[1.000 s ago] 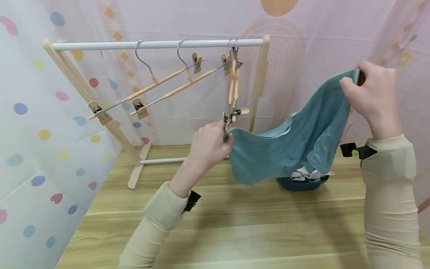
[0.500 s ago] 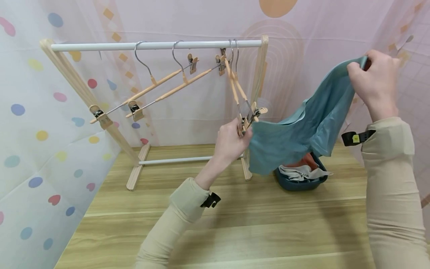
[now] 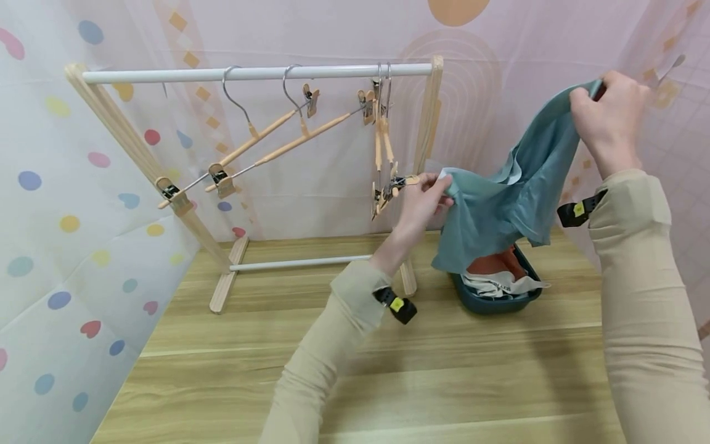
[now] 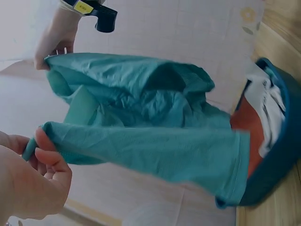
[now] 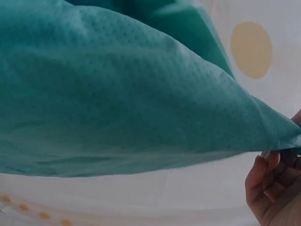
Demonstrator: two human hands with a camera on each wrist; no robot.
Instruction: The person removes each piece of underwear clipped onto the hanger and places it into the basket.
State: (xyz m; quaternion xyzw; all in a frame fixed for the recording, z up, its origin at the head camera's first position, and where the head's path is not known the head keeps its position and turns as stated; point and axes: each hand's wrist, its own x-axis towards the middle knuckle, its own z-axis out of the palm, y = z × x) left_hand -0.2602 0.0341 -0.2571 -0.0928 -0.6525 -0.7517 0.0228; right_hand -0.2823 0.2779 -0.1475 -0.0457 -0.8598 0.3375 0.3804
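Observation:
Teal underpants [image 3: 493, 209] are stretched in the air between my two hands. My left hand [image 3: 418, 203] pinches one end of the waistband, also seen in the left wrist view, where thumb and fingers close on the teal cloth [image 4: 155, 146]. Higher up on the right, my right hand [image 3: 612, 120] grips the other end of the waistband. In the right wrist view the cloth [image 5: 131, 103] fills much of the picture. Just left of my left hand hang two clip hangers [image 3: 383, 132], turned nearly end-on. Their lower clips [image 3: 396, 185] are close to my fingers.
A wooden rack with a white rail [image 3: 188, 75] bears further clip hangers [image 3: 302, 140] on the left. Under the underpants stands a dark blue basin [image 3: 496, 305] with orange and white clothes. The wooden tabletop [image 3: 444, 370] lies below; a patterned curtain [image 3: 333, 37] is behind.
My left hand has moved right, off the hanger clips, which have swung back. My right hand has risen slightly, then shifted a little left. The underpants have moved right and up, exposing more of the basin.

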